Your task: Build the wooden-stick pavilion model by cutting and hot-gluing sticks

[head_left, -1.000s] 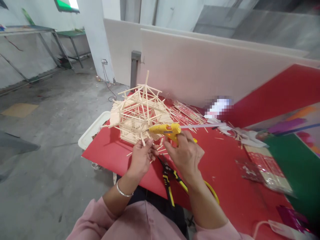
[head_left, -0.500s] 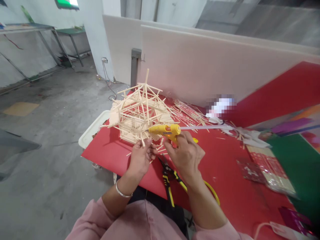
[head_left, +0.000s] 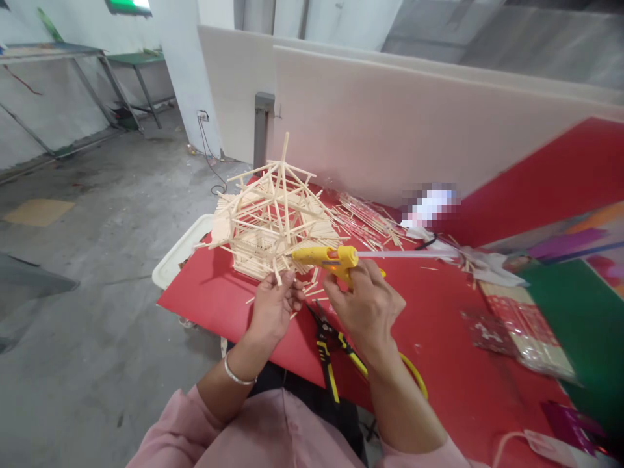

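Observation:
A yellow glue gun (head_left: 331,257) with a long clear glue stick (head_left: 404,254) out of its back is gripped in my right hand (head_left: 368,302). Its nozzle points left, close to the near side of a model pavilion (head_left: 275,214) built from thin wooden sticks. My left hand (head_left: 275,302) pinches a short wooden stick (head_left: 278,276) at the model's near edge. Whether that stick is fixed to the model I cannot tell. Just below the hands lie black and yellow pliers (head_left: 326,341), handles toward me.
Loose sticks and plastic packs (head_left: 370,218) lie on the red tabletop (head_left: 439,331) behind the model. Packaged sticks (head_left: 529,325) sit at the right by a green sheet (head_left: 575,312). A pale tray (head_left: 180,247) juts out at left. White boards (head_left: 390,123) stand behind.
My right hand has drawn the glue gun slightly to the right, its nozzle moving a little away from the stick. My left hand keeps its pinch in the same place.

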Available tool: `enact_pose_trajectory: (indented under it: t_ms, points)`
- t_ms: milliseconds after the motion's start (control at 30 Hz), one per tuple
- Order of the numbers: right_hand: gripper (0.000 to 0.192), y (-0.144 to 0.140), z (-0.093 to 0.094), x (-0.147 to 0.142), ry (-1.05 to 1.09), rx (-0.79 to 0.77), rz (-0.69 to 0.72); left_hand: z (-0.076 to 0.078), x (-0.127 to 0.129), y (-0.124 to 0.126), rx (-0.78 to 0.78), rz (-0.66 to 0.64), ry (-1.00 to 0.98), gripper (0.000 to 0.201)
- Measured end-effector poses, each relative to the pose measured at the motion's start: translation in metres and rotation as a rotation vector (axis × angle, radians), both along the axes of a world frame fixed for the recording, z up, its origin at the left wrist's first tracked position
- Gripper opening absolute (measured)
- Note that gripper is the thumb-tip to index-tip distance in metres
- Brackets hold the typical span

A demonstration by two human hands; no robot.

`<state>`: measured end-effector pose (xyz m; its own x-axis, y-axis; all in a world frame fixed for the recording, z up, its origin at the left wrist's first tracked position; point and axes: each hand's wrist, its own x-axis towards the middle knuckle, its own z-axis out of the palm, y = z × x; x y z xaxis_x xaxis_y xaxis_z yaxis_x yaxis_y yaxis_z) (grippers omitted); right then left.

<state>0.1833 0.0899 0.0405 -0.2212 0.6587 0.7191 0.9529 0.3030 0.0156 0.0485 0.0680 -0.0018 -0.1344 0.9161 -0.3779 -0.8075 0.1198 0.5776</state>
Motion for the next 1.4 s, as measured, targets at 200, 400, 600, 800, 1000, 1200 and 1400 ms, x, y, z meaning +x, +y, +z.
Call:
enact_pose_trajectory:
  t_ms: [200,400,600,800,1000,1200,1400]
  points:
    - [0.014,-0.009,0.001,0.008,-0.023,0.019,0.005,-0.001,-0.003,-0.001,0.034,-0.008,-0.022,0.038]
    - [0.017,-0.015,0.000,0.012,-0.059,0.005,0.020,0.000,-0.003,0.000,0.026,-0.011,-0.032,0.038]
    - [0.016,-0.019,0.003,0.012,-0.091,0.013,0.014,0.001,-0.001,-0.001,0.024,-0.022,-0.021,0.036]
    - [0.019,-0.019,0.001,0.018,0.007,0.094,-0.019,0.001,0.000,0.001,0.029,-0.013,-0.024,0.035]
    - [0.019,-0.021,-0.002,0.026,0.057,0.064,-0.059,0.003,0.002,0.004,0.010,-0.007,-0.034,0.038]
    - [0.022,-0.020,-0.004,0.028,0.061,0.053,-0.063,0.001,0.000,0.005,0.022,-0.031,-0.029,0.038]
    - [0.026,-0.019,-0.006,0.029,0.051,0.052,-0.067,0.000,-0.002,0.008,-0.005,-0.061,-0.010,0.039]
